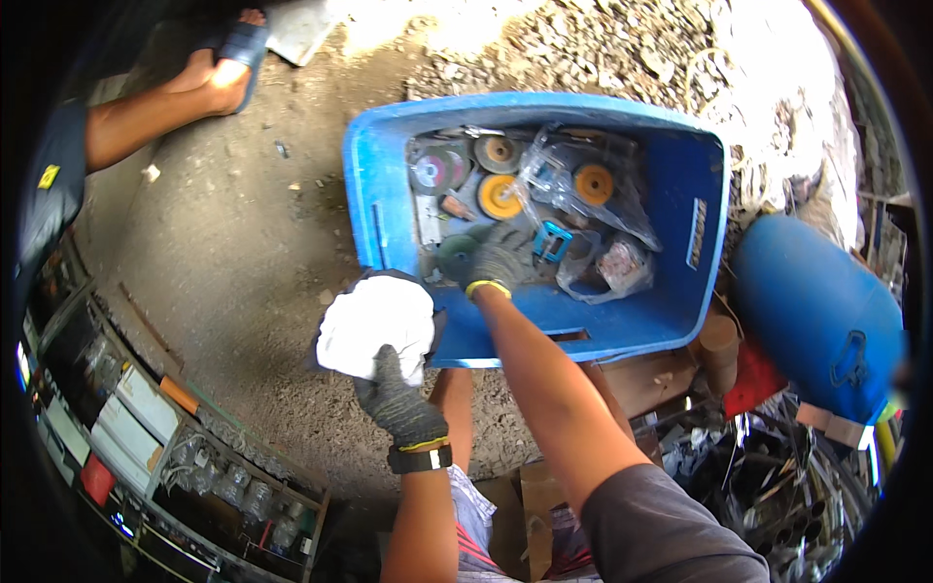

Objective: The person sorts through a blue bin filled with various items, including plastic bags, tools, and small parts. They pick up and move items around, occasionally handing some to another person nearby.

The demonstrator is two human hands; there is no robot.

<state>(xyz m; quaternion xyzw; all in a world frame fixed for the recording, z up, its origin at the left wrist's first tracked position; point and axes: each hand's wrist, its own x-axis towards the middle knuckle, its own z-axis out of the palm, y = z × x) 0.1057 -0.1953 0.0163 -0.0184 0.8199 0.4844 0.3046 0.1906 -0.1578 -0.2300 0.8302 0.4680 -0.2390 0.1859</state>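
My left hand (403,403), in a dark grey knitted glove, grips a bundled white cloth (377,324) with dark material around its edge, just outside the near left corner of a blue plastic bin (535,105). Inside the bin, my gloved right hand (501,260) reaches down with fingers apart, next to a green grinding disc (454,257); whether it touches the disc is hard to make out. To its right lies a small turquoise-and-black item (551,242). Beyond it are a yellow disc (500,196), an orange-yellow disc (594,184), a grey-rimmed disc (497,153) and a purple-centred disc (431,171).
Clear plastic bags (622,260) lie at the bin's right. A blue drum (812,306) stands right of it, above scrap metal (777,486). Gravel (603,53) spreads behind. Another person's sandalled foot (236,73) is at upper left; shelving with parts (233,486) at lower left.
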